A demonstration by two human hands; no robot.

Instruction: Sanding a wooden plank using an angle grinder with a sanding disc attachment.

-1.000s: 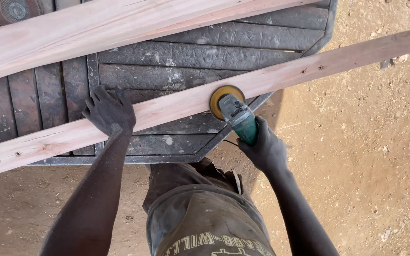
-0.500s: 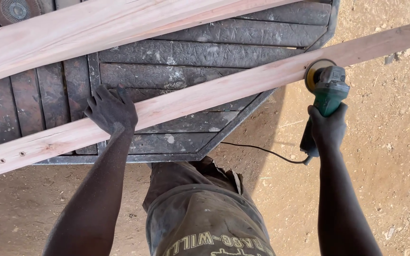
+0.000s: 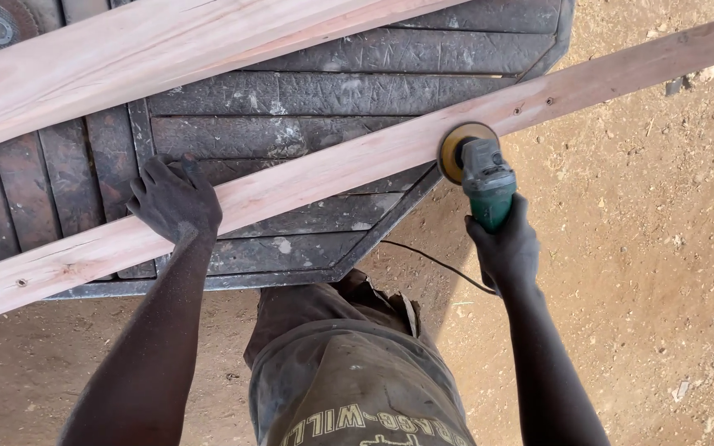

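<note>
Across the dark slatted table's (image 3: 324, 91) near edge, the left hand (image 3: 177, 198) presses flat, steadying the long plank (image 3: 332, 169) while the right hand (image 3: 506, 248), closed around the green angle grinder (image 3: 481, 169), sets its disc to the plank's edge.

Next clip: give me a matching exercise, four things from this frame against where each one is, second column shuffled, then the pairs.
Things:
1. left hand
2. right hand
3. sanding disc
4. black cord

Places:
A. at the near edge of the narrow plank
B. pressed flat on the narrow plank
C. trailing over the dirt ground near the dark tabletop
D. wrapped round the green grinder

Pairs: 1-B, 2-D, 3-A, 4-C
</note>
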